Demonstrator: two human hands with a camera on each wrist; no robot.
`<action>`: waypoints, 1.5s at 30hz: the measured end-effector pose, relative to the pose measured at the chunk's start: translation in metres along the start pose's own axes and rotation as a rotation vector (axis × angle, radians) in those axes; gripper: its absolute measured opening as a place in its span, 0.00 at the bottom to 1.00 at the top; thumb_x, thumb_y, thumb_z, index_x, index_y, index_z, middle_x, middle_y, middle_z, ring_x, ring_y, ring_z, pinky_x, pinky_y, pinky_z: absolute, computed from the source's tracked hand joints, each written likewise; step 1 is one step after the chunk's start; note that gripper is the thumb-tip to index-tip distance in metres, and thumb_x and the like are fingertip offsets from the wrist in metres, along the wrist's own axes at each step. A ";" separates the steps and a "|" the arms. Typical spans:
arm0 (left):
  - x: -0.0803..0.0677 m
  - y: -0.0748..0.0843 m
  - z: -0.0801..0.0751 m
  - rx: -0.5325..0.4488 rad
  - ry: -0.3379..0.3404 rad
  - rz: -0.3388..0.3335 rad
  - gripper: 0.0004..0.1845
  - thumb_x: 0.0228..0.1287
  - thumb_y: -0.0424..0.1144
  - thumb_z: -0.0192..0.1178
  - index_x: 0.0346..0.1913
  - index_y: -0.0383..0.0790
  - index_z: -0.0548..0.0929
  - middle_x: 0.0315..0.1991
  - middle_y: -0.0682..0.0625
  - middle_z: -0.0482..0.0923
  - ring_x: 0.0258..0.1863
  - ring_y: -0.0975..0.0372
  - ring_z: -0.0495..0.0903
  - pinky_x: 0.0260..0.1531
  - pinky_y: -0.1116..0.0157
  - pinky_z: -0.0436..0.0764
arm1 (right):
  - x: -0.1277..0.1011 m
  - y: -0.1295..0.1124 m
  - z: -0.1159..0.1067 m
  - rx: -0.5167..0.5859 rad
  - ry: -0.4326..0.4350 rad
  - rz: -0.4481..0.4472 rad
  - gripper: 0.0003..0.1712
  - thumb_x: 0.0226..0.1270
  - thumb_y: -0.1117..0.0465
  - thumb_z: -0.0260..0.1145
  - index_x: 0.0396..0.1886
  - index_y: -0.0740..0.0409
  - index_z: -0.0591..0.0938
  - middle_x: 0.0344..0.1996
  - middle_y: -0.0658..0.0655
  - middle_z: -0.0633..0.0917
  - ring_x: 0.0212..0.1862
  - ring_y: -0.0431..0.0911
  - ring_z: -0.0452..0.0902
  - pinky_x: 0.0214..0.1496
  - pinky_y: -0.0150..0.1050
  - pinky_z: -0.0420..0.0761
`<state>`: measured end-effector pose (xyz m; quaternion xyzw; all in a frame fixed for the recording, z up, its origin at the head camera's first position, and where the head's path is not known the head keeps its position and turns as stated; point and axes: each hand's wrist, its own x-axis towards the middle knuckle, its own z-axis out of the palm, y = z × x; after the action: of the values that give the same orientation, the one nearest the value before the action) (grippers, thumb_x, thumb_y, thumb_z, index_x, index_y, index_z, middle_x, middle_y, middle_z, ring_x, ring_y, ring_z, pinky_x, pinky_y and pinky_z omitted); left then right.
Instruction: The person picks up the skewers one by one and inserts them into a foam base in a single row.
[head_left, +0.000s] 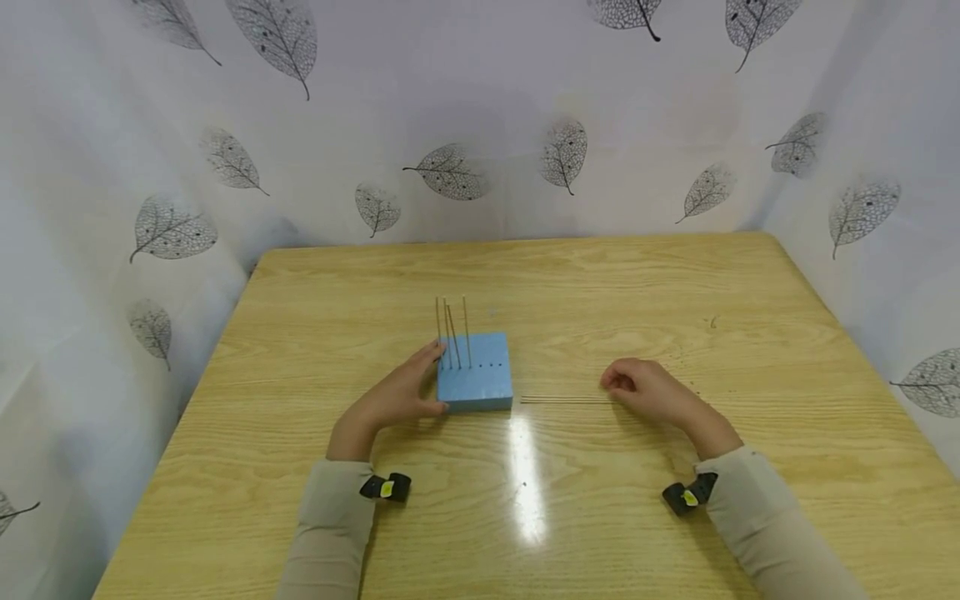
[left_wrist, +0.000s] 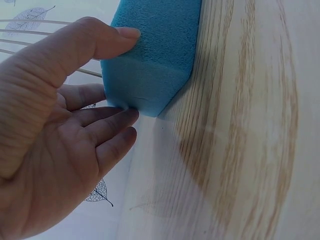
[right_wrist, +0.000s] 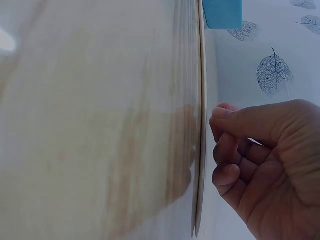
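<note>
A light blue foam block (head_left: 474, 390) lies on the table with a row of small holes in its top. Several thin wooden sticks (head_left: 467, 333) stand in its left holes, one of them leaning; further right the holes show bare. My left hand (head_left: 401, 390) grips the block's left end, thumb (left_wrist: 127, 34) on one face and fingers at another. More thin sticks (head_left: 562, 400) lie side by side on the table, right of the block. Close beside their right end is my right hand (head_left: 647, 390), fingers curled, thumb and forefinger tips together with no stick visible between them.
The wood-grain table (head_left: 600, 283) ends at a back edge before a pale curtain (head_left: 495, 83) printed with leaves. Small dark specks (head_left: 693, 387) mark the tabletop beyond the right hand. Each wrist carries a black strap-on camera (head_left: 386, 487).
</note>
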<state>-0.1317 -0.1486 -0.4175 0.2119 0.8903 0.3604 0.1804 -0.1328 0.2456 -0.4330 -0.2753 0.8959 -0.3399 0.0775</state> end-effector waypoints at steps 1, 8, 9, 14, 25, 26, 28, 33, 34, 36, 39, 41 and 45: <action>0.000 0.000 0.000 0.000 0.000 0.002 0.50 0.55 0.38 0.68 0.74 0.35 0.47 0.75 0.41 0.40 0.73 0.47 0.44 0.69 0.49 0.50 | 0.001 0.000 0.000 -0.001 -0.006 0.013 0.04 0.62 0.70 0.60 0.34 0.60 0.81 0.28 0.49 0.81 0.30 0.38 0.73 0.30 0.35 0.75; -0.001 0.001 0.000 -0.002 0.000 0.005 0.50 0.55 0.38 0.68 0.74 0.35 0.47 0.75 0.41 0.40 0.73 0.47 0.44 0.69 0.50 0.49 | 0.005 -0.003 0.001 -0.041 -0.073 0.125 0.06 0.62 0.72 0.59 0.35 0.59 0.81 0.29 0.49 0.81 0.31 0.39 0.73 0.32 0.36 0.76; -0.001 0.001 -0.001 -0.002 0.001 0.006 0.50 0.55 0.38 0.68 0.74 0.35 0.47 0.75 0.41 0.40 0.73 0.47 0.44 0.69 0.50 0.50 | 0.005 -0.003 0.000 -0.044 -0.077 0.129 0.06 0.63 0.72 0.59 0.35 0.60 0.81 0.29 0.49 0.81 0.31 0.39 0.72 0.32 0.35 0.75; -0.001 0.001 -0.001 -0.005 0.005 0.011 0.50 0.55 0.39 0.68 0.74 0.35 0.47 0.75 0.41 0.40 0.73 0.47 0.45 0.69 0.49 0.50 | 0.008 -0.001 0.001 -0.060 -0.084 0.119 0.07 0.62 0.73 0.59 0.34 0.60 0.81 0.28 0.49 0.81 0.30 0.39 0.72 0.31 0.35 0.75; -0.001 0.000 -0.001 -0.007 -0.004 0.007 0.50 0.56 0.39 0.68 0.74 0.35 0.47 0.75 0.42 0.40 0.73 0.48 0.44 0.69 0.50 0.50 | 0.007 -0.005 0.001 -0.126 -0.070 0.092 0.06 0.62 0.73 0.61 0.33 0.61 0.81 0.30 0.51 0.82 0.32 0.42 0.76 0.34 0.39 0.78; -0.001 0.001 -0.001 -0.008 -0.004 0.008 0.50 0.56 0.39 0.68 0.74 0.35 0.47 0.75 0.42 0.40 0.73 0.48 0.44 0.69 0.50 0.50 | 0.007 -0.005 0.001 -0.134 -0.061 0.087 0.06 0.62 0.73 0.61 0.33 0.61 0.82 0.31 0.52 0.83 0.33 0.44 0.77 0.35 0.41 0.78; -0.001 0.001 -0.001 -0.010 -0.003 0.010 0.50 0.55 0.38 0.68 0.74 0.35 0.47 0.75 0.41 0.40 0.73 0.47 0.44 0.69 0.49 0.49 | 0.007 -0.006 0.001 -0.149 -0.043 0.078 0.06 0.62 0.73 0.60 0.33 0.62 0.82 0.32 0.55 0.84 0.36 0.48 0.79 0.38 0.44 0.79; -0.002 0.001 -0.001 -0.008 -0.002 0.011 0.50 0.56 0.38 0.68 0.74 0.35 0.47 0.75 0.41 0.40 0.73 0.47 0.44 0.69 0.49 0.50 | 0.007 -0.010 -0.002 -0.169 -0.020 0.079 0.05 0.64 0.72 0.59 0.36 0.65 0.82 0.35 0.59 0.84 0.39 0.53 0.79 0.41 0.49 0.80; -0.002 0.001 -0.001 -0.009 -0.002 0.011 0.50 0.56 0.38 0.68 0.74 0.35 0.47 0.75 0.41 0.40 0.73 0.48 0.44 0.69 0.49 0.50 | 0.007 -0.011 -0.002 -0.170 -0.018 0.077 0.05 0.64 0.72 0.60 0.37 0.65 0.82 0.35 0.59 0.83 0.39 0.53 0.79 0.41 0.48 0.79; -0.002 0.000 -0.001 -0.009 -0.001 0.012 0.50 0.56 0.38 0.68 0.74 0.34 0.47 0.75 0.41 0.40 0.73 0.48 0.44 0.69 0.49 0.50 | 0.007 -0.012 -0.004 -0.172 -0.008 0.062 0.06 0.64 0.72 0.60 0.38 0.67 0.82 0.34 0.59 0.82 0.38 0.52 0.78 0.40 0.48 0.79; -0.002 0.000 -0.001 -0.013 -0.001 0.014 0.50 0.56 0.38 0.68 0.74 0.34 0.47 0.75 0.41 0.40 0.73 0.48 0.43 0.69 0.49 0.49 | 0.008 -0.013 -0.005 -0.177 0.023 0.013 0.06 0.64 0.73 0.60 0.37 0.67 0.82 0.33 0.58 0.81 0.37 0.52 0.78 0.39 0.47 0.79; -0.002 0.001 -0.001 -0.015 -0.003 0.014 0.50 0.56 0.38 0.68 0.74 0.34 0.47 0.75 0.41 0.40 0.73 0.48 0.43 0.69 0.50 0.49 | 0.008 -0.013 -0.005 -0.179 0.051 -0.017 0.06 0.64 0.74 0.59 0.37 0.66 0.82 0.33 0.57 0.81 0.37 0.51 0.78 0.39 0.46 0.80; -0.002 0.001 -0.001 -0.016 -0.007 0.010 0.50 0.56 0.38 0.68 0.74 0.34 0.46 0.75 0.41 0.40 0.73 0.48 0.43 0.70 0.50 0.49 | 0.010 -0.016 -0.004 -0.154 0.114 -0.048 0.05 0.64 0.73 0.60 0.36 0.65 0.81 0.32 0.55 0.80 0.35 0.46 0.76 0.36 0.41 0.79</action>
<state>-0.1301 -0.1497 -0.4154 0.2162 0.8856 0.3679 0.1833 -0.1356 0.2323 -0.4186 -0.2818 0.9156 -0.2869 -0.0032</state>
